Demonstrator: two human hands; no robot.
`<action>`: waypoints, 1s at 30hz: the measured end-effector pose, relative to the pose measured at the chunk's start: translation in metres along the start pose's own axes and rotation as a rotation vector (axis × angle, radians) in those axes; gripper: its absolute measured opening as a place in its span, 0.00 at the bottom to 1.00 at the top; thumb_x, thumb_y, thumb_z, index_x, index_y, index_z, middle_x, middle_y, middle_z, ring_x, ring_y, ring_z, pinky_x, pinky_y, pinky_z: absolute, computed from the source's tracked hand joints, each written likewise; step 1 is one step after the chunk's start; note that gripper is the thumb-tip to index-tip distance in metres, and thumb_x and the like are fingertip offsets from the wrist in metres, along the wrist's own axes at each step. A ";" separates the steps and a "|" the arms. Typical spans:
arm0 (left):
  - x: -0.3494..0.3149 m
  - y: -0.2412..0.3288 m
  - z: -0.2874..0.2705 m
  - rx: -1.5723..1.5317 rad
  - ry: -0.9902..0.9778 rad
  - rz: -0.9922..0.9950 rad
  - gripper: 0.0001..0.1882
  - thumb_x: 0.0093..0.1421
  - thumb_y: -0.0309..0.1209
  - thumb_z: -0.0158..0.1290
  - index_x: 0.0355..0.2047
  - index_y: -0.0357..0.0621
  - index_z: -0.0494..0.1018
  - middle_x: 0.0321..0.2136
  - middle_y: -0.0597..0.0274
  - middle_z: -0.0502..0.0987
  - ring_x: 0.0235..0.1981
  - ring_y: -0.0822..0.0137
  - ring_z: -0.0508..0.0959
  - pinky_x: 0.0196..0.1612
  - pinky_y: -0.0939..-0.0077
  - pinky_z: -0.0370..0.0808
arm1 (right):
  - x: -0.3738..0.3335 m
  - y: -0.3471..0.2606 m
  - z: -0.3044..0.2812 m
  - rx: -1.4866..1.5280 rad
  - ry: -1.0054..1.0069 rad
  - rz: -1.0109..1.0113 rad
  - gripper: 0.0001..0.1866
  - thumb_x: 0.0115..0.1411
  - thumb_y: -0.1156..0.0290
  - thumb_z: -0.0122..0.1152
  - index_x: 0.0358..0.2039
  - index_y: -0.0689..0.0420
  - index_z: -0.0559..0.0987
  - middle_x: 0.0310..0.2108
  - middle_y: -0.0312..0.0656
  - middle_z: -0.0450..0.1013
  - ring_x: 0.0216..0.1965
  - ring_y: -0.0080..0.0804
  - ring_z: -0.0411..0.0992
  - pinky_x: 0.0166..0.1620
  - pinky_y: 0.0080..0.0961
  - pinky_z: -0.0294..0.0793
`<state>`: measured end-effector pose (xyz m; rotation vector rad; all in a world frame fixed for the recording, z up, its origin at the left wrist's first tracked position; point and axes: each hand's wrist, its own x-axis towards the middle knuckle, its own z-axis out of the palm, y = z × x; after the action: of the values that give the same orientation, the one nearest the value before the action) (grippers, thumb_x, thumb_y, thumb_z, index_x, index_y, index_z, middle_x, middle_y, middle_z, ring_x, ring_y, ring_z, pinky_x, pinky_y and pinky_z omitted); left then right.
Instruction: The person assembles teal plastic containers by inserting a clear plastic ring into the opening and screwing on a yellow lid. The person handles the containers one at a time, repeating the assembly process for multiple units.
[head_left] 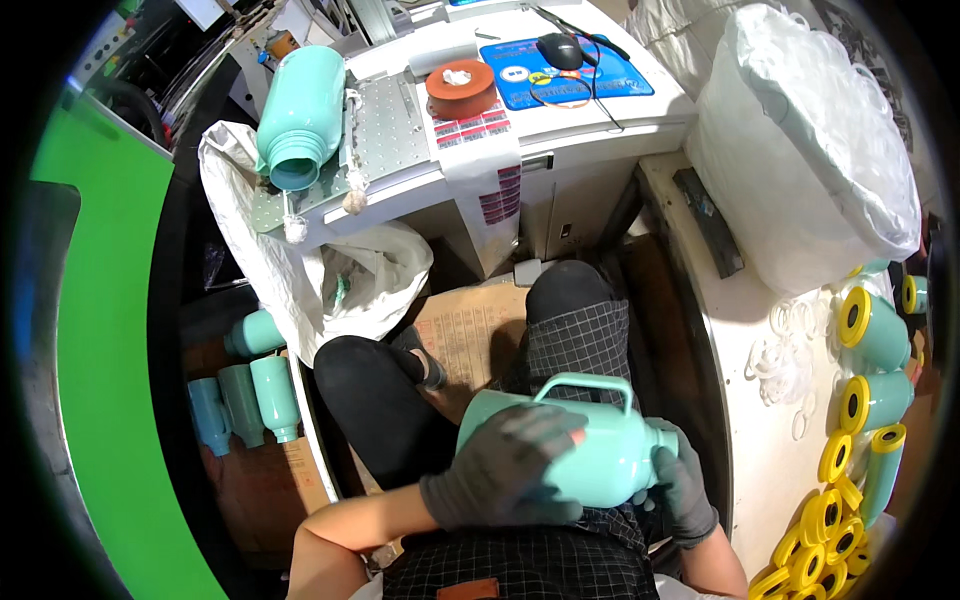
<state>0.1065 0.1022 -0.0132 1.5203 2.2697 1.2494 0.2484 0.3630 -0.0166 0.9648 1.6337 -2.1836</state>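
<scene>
A mint-green plastic jug [600,450] with a loop handle lies sideways across my lap, its neck toward the right. My left hand [505,460], in a grey glove and slightly blurred, spans the jug's body, fingers over the upper side and thumb low. One fingertip shows bare. Around the neck, my gloved right hand [683,485] is closed, with its fingers partly hidden behind the rim. Another mint-green jug [305,105] lies on the bench ahead to the left, its open mouth facing me.
On the white desk [640,125] are an orange-brown tape roll [462,90], a strip of labels [485,165] and a mouse [563,50]. A white sack [375,285] hangs at left, near several jugs [272,395]. Right: a stuffed bag [780,150], rings [785,365], yellow-rimmed parts [822,515].
</scene>
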 end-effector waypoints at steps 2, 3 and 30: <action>0.028 -0.031 -0.030 -0.127 0.236 -0.058 0.40 0.63 0.50 0.63 0.66 0.39 0.64 0.63 0.43 0.70 0.62 0.49 0.73 0.65 0.54 0.70 | 0.005 0.023 -0.012 0.227 0.085 -0.164 0.34 0.71 0.44 0.54 0.62 0.63 0.70 0.34 0.45 0.80 0.17 0.25 0.73 0.18 0.19 0.71; 0.044 -0.046 -0.042 -0.275 0.401 -0.163 0.39 0.64 0.45 0.63 0.67 0.37 0.62 0.63 0.42 0.69 0.62 0.50 0.73 0.65 0.55 0.70 | 0.011 0.029 -0.016 0.360 0.080 -0.250 0.35 0.72 0.40 0.50 0.61 0.61 0.72 0.35 0.44 0.80 0.16 0.24 0.72 0.16 0.18 0.68; 0.124 -0.188 -0.046 -0.285 0.858 -0.499 0.14 0.59 0.23 0.67 0.45 0.40 0.80 0.35 0.65 0.80 0.28 0.78 0.74 0.32 0.81 0.72 | 0.052 0.038 0.021 -0.348 0.417 -0.947 0.64 0.51 0.54 0.81 0.76 0.67 0.49 0.68 0.55 0.64 0.63 0.42 0.70 0.64 0.38 0.71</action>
<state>-0.1093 0.1511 -0.0749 0.2640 2.4794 2.1688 0.2234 0.3404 -0.0751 0.6167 3.0202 -2.0917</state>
